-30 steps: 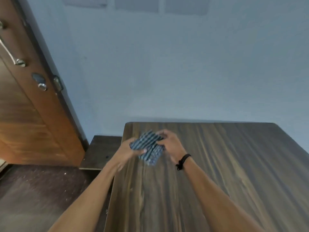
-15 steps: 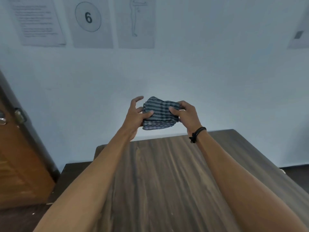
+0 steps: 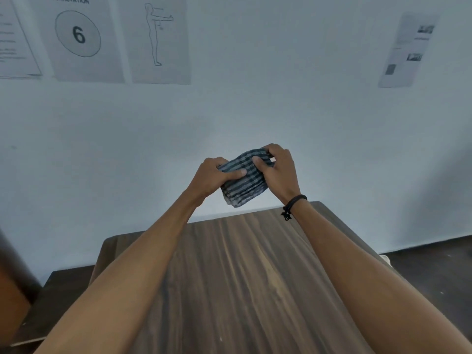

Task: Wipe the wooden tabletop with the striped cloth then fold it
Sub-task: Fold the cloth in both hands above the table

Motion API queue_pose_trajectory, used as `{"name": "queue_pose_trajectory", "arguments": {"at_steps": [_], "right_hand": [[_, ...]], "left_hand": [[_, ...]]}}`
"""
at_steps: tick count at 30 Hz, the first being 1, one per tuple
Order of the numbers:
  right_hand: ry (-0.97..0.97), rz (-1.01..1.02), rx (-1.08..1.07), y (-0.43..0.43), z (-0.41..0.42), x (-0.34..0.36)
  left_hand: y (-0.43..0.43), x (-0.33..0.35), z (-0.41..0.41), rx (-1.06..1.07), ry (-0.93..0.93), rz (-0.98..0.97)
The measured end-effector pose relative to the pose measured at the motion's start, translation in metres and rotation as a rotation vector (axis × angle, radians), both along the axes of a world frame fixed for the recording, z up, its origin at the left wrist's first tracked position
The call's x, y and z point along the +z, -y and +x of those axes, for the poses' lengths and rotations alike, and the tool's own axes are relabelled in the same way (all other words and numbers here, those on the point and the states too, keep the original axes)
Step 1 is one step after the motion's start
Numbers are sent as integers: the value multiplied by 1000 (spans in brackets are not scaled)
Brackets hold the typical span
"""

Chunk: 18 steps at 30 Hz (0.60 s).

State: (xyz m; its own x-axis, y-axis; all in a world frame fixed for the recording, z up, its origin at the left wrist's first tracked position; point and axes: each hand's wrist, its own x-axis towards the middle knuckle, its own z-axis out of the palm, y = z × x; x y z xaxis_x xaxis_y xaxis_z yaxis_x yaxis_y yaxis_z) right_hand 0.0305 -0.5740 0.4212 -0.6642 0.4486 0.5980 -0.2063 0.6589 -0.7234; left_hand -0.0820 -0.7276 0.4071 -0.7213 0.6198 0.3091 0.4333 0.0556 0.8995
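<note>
The striped cloth (image 3: 242, 182) is held in the air above the far edge of the wooden tabletop (image 3: 242, 277), clear of its surface, and is seen as a small, thick bundle of several layers, with the stacked edges showing at its lower corner. It is clamped from both ends. The left hand (image 3: 210, 176) is closed on the left end, with the thumb laid across the top face and the fingers curled underneath. The right hand (image 3: 282, 172) is closed on the right end, with the thumb pressed on the top face and the fingers wrapped over the far edge. A black cord band (image 3: 293, 204) is worn on the right wrist, just above the tabletop's far edge. Whether the tabletop has been wiped cannot be read from its grain, as no damp trace or streak is shown. Since the cloth is already gathered into a compact packet and lifted off the wood, the wiping is judged to be done and the folding to be nearly done. What is judged to be left is a last squaring of the layers, if any, and the setting down of the bundle on the tabletop. On the wall beyond the tabletop, printed sheets are fixed, among them a sheet with a circled 6 (image 3: 78, 34).
</note>
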Motion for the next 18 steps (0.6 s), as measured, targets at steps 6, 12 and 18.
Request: {"name": "queue_pose_trajectory", "arguments": {"at_steps": [6, 12, 18], "right_hand": [[49, -87, 23, -24, -1, 18], [2, -12, -54, -43, 0, 25], [-33, -190, 2, -60, 3, 17]], "left_hand": [[-27, 15, -14, -248, 70, 208], [-54, 20, -23, -221, 226, 159], [-72, -10, -25, -484, 943, 314]]}}
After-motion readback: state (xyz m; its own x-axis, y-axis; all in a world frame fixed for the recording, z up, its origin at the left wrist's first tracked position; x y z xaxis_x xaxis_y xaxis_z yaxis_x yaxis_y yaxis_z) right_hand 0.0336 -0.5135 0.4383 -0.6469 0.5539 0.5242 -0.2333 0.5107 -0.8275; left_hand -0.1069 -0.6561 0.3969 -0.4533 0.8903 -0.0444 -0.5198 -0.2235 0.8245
